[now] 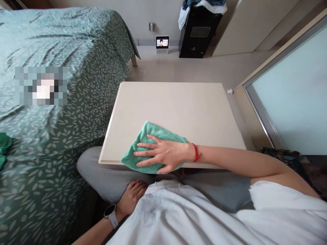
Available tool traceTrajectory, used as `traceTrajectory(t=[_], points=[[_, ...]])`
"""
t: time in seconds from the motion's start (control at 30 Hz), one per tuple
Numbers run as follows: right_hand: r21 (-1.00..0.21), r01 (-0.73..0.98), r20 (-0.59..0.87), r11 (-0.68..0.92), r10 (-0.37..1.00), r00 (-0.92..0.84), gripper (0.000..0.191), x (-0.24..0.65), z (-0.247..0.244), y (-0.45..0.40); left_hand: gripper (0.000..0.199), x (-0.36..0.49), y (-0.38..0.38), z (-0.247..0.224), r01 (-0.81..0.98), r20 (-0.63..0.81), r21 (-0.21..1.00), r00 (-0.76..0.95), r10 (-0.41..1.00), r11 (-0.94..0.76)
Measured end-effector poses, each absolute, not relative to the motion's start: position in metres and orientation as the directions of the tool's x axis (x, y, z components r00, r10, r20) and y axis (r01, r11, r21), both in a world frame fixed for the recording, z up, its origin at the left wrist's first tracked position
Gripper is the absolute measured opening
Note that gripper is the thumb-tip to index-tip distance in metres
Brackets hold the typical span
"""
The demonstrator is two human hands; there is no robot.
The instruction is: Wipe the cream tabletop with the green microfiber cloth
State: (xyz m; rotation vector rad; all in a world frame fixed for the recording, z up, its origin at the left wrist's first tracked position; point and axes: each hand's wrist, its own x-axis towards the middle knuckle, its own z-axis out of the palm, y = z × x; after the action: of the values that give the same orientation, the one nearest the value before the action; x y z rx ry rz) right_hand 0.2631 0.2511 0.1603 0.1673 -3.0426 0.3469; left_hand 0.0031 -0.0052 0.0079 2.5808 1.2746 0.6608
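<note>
Nearly at the near edge of a low cream rectangular tabletop [173, 105]: green terry cloth [141, 144] pressed under an open, flat right hand [163, 153], fingers spread leftward; left hand [131, 199] below that edge, nearer the body, grip hard to tell.

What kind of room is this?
It looks like a bedroom, probably. There's a bed with a green leaf-patterned cover, a low cream table beside it, and a small screen on the floor by the wall.
</note>
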Motion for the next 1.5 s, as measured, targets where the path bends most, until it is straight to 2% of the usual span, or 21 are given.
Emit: traceTrajectory(t=[0.03, 0.1, 0.23, 0.33, 0.4, 0.5, 0.53, 0.6, 0.7, 0.8, 0.9, 1.0, 1.1, 1.17, 1.27, 1.37, 1.5], points=[[-0.234, -0.121, 0.081, 0.965, -0.104, -0.991, 0.068, 0.27, 0.159, 0.261, 0.046, 0.004, -0.005, 0.008, 0.707, 0.308, 0.354, 0.53, 0.79, -0.612], [-0.256, -0.032, 0.063, 0.966, -0.016, -0.998, 0.069, 0.278, 0.155, 0.291, 0.045, 0.004, -0.005, 0.009, 0.703, 0.315, 0.359, 0.528, 0.789, -0.614], [-0.263, 0.354, 0.015, 0.898, 0.371, -0.929, 0.074, 0.28, 0.147, 0.381, 0.041, 0.005, -0.004, 0.007, 0.695, 0.341, 0.363, 0.521, 0.783, -0.621], [-0.276, 0.604, 0.0, 0.748, 0.628, -0.778, 0.078, 0.281, 0.147, 0.449, 0.04, 0.005, -0.004, 0.006, 0.705, 0.335, 0.351, 0.52, 0.785, -0.617], [-0.283, 0.753, -0.015, 0.594, 0.782, -0.623, 0.081, 0.284, 0.148, 0.483, 0.041, 0.005, -0.004, 0.007, 0.709, 0.327, 0.34, 0.527, 0.784, -0.618], [-0.286, 0.898, -0.021, 0.335, 0.934, -0.356, 0.084, 0.288, 0.149, 0.509, 0.04, 0.005, -0.004, 0.009, 0.709, 0.321, 0.329, 0.537, 0.78, -0.623], [-0.286, 0.913, -0.013, 0.292, 0.951, -0.308, 0.086, 0.288, 0.149, 0.51, 0.04, 0.005, -0.003, 0.009, 0.709, 0.321, 0.327, 0.538, 0.779, -0.625], [-0.272, 0.911, -0.006, 0.31, 0.946, -0.324, 0.089, 0.287, 0.151, 0.499, 0.04, 0.005, -0.002, 0.011, 0.707, 0.325, 0.326, 0.54, 0.776, -0.628], [-0.217, 0.849, -0.06, 0.482, 0.861, -0.505, 0.092, 0.284, 0.154, 0.454, 0.041, 0.006, 0.0, 0.013, 0.7, 0.321, 0.335, 0.545, 0.775, -0.631], [-0.184, 0.706, -0.091, 0.684, 0.703, -0.705, 0.093, 0.291, 0.156, 0.381, 0.041, 0.006, 0.002, 0.013, 0.694, 0.319, 0.343, 0.548, 0.773, -0.633], [-0.204, 0.493, -0.054, 0.846, 0.493, -0.869, 0.094, 0.313, 0.156, 0.302, 0.042, 0.005, 0.002, 0.011, 0.691, 0.323, 0.34, 0.551, 0.769, -0.638], [-0.236, 0.303, -0.02, 0.923, 0.307, -0.951, 0.093, 0.344, 0.153, 0.245, 0.043, 0.004, 0.0, 0.007, 0.695, 0.312, 0.339, 0.552, 0.773, -0.634], [-0.251, 0.218, -0.008, 0.943, 0.223, -0.975, 0.084, 0.373, 0.149, 0.233, 0.042, 0.004, -0.001, 0.005, 0.697, 0.31, 0.36, 0.537, 0.784, -0.62], [-0.252, 0.245, -0.016, 0.936, 0.249, -0.968, 0.079, 0.387, 0.146, 0.253, 0.042, 0.004, -0.001, 0.005, 0.697, 0.32, 0.374, 0.523, 0.79, -0.612], [-0.208, 0.455, -0.041, 0.866, 0.458, -0.888, 0.078, 0.397, 0.144, 0.313, 0.041, 0.005, -0.001, 0.008, 0.699, 0.323, 0.38, 0.514, 0.794, -0.606], [-0.165, 0.699, -0.053, 0.696, 0.701, -0.711, 0.08, 0.397, 0.144, 0.387, 0.04, 0.005, 0.0, 0.011, 0.696, 0.313, 0.377, 0.525, 0.792, -0.61], [-0.203, 0.876, -0.057, 0.438, 0.888, -0.457, 0.086, 0.387, 0.146, 0.468, 0.039, 0.005, 0.0, 0.011, 0.697, 0.3, 0.374, 0.533, 0.791, -0.612]])
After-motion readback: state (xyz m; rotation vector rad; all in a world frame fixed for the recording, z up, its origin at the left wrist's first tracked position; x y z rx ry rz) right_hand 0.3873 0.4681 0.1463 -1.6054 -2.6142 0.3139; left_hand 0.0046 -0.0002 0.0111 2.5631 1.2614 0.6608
